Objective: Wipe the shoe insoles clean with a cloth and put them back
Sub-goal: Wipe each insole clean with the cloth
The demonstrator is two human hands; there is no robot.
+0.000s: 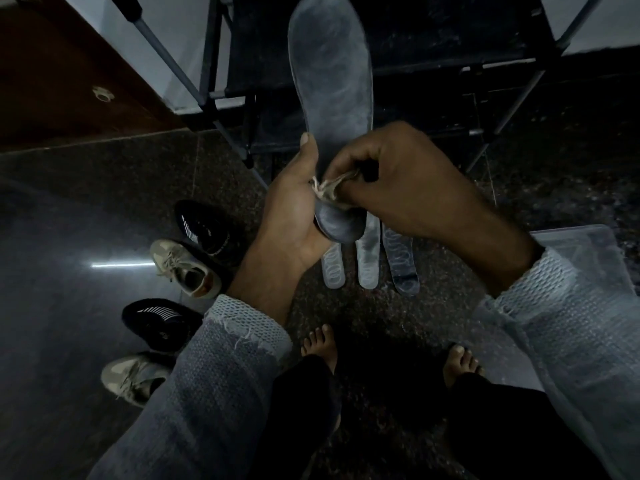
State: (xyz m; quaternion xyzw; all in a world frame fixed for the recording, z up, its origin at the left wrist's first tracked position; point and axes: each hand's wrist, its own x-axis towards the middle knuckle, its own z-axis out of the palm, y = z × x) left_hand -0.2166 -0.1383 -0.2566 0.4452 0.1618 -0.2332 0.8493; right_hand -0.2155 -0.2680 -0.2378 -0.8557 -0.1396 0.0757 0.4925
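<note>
Insole wipe in progress, heel end; three more insoles on the floor.

Left hand (pixel 294 209) cups the heel of the grey insole (pixel 332 81) from below, thumb curled along its left edge, so the toe stands up and away from the body with the top face exposed. Right hand (pixel 391 174) pinches a bunched pale cloth (pixel 329 188) in curled fingers, pressed on the insole just above the heel. Judgement: this grip braces against wiping pressure. Three insoles (pixel 369 261) lie side by side directly below the held insole; four shoes (pixel 194 271), below and left of it, await refitting.
</note>
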